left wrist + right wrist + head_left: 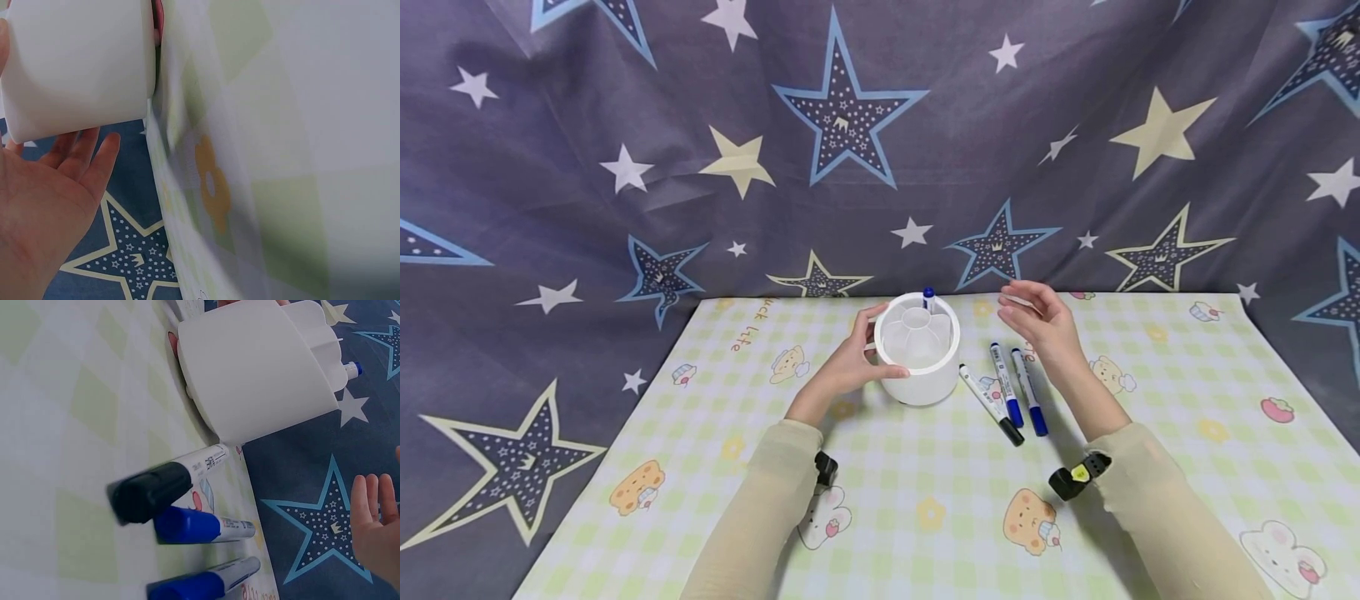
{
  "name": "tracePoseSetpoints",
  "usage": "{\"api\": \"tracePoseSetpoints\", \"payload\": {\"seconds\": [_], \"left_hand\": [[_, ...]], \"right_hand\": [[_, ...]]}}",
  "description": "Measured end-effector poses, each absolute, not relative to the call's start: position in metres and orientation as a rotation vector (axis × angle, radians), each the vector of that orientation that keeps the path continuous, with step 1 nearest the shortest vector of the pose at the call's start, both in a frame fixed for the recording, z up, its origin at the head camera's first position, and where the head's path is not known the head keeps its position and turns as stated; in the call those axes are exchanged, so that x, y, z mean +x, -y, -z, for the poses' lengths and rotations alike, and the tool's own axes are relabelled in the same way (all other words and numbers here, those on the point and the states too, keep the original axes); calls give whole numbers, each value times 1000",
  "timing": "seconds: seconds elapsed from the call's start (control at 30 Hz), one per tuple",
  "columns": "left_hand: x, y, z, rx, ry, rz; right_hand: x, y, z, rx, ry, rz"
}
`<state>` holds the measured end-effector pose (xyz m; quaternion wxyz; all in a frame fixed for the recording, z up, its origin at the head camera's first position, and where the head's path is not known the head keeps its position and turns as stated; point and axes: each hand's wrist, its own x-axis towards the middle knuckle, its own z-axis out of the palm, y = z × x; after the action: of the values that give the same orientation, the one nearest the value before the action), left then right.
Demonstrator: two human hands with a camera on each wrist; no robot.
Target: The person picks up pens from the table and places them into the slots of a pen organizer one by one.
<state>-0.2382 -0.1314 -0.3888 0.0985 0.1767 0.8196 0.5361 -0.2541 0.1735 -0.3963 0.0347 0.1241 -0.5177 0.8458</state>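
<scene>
A white round pen holder [920,379] with several compartments stands on the table, and one blue-ended marker [928,298] is upright at its back. My left hand [857,358] holds the holder from the left, thumb across the front near the rim, fingers around the far side. To the right of the holder lie a black-capped marker [992,405] and two blue-capped markers [1007,385], one of them the rightmost marker [1029,392]. My right hand [1041,321] is raised beyond these markers, fingers loosely bent, with nothing in it. The right wrist view shows its fingers apart from the holder [256,369].
A checked tablecloth [685,467] with cartoon prints covers the table. Behind the table's far edge hangs a dark curtain [685,75] with stars. Both forearms wear pale sleeves with a small black camera [1067,482] at the wrist.
</scene>
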Motion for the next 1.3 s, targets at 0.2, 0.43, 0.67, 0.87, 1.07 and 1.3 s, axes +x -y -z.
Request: {"api": "tracePoseSetpoints", "payload": {"seconds": [0.2, 0.43, 0.67, 0.87, 1.07, 1.3], "left_hand": [[-238, 132, 389, 517, -2429, -1584], [-238, 132, 390, 519, -2428, -1579], [-238, 132, 389, 515, -2423, -1582], [-238, 132, 391, 527, -2430, -1585], [-238, 132, 391, 512, -2427, -1586], [-254, 135, 414, 507, -2462, -1583]], "right_hand": [[-253, -176, 401, 367, 1605, -2604], [-252, -181, 406, 330, 1656, -2580], [-250, -186, 412, 318, 1657, -2584], [-249, -189, 417, 277, 1676, -2591], [-248, -195, 423, 266, 1716, -2576], [-249, -200, 426, 142, 1807, -2547]]}}
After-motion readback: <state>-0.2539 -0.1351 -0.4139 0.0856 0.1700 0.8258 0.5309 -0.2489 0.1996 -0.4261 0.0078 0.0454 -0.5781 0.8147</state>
